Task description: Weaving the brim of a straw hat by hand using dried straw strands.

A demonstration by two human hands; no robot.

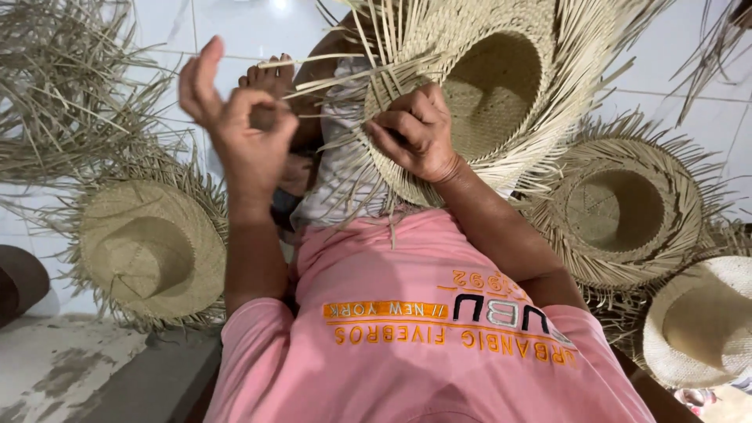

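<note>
Working on a half-woven straw hat (478,86), sitting up on the lap with the hollow crown opening facing the camera and loose straw ends fanning out all around the brim. Right hand (415,133) curling its fingers tight onto the brim edge. Left hand (239,117) hovering just left of it, thumb and forefinger pinching together, maybe on a thin strand, honestly can't tell. Finished-looking hat (149,251) lying crown-up on the floor (251,27) at left, another unfinished hat (619,211) at right.

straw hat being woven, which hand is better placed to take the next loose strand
Probably the left hand: it is raised free beside the straw hat, fingers loosely curled and seemingly empty. The right hand is pinching the hat's woven brim.
</note>
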